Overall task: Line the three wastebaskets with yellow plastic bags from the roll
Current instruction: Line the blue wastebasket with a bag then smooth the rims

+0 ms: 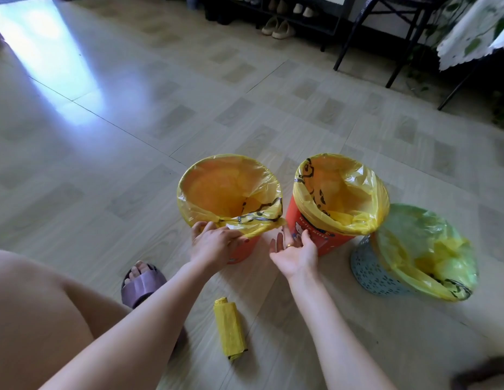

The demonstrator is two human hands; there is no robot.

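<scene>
Nearest the lens, two bare forearms reach forward over the floor to the grip: the left hand curls its fingers over the folded-down edge of the yellow bag at the near rim of the left orange wastebasket, pinching the plastic against the basket's wall. Just beside it, the right hand is spread, palm turned up, fingers straight and touching the near side of the middle orange wastebasket, holding nothing. That basket's own yellow liner is folded over its rim. Beyond the right hand, farther out to that side, the blue perforated wastebasket leans or stands close against the middle one, a third yellow bag draped over its mouth. Back from the grip, toward the person, the roll of yellow bags lies on the floor between the forearms, and a foot in a purple slipper rests beside the left wrist.
</scene>
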